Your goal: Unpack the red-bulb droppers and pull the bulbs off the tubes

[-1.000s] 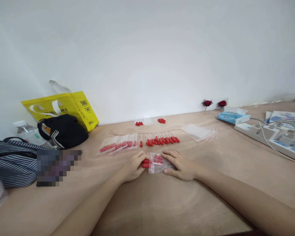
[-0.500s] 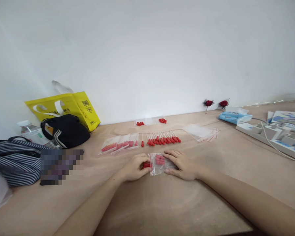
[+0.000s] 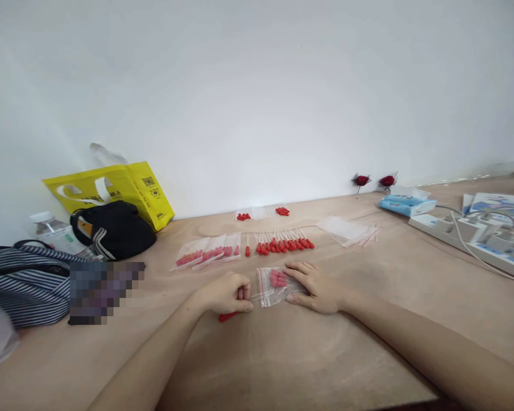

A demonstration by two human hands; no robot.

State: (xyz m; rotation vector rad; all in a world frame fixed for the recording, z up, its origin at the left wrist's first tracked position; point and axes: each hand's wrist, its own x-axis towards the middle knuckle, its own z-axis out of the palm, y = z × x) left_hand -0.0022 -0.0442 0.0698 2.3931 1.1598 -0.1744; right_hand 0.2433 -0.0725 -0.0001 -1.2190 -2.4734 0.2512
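Now, left hand (image 3: 223,295): closed on a red-tipped stick (image 3: 228,315).
Right hand (image 3: 314,285): flat, fingers pressing the clear bag (image 3: 274,285).

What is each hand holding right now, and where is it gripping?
The left hand is closed around red-tipped sticks, gripping the shafts, with a red tip poking out below. The right hand lies flat on a small clear bag, pressing its right side.

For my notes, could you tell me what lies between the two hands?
In the head view, only the clear bag's open edge and bare table.
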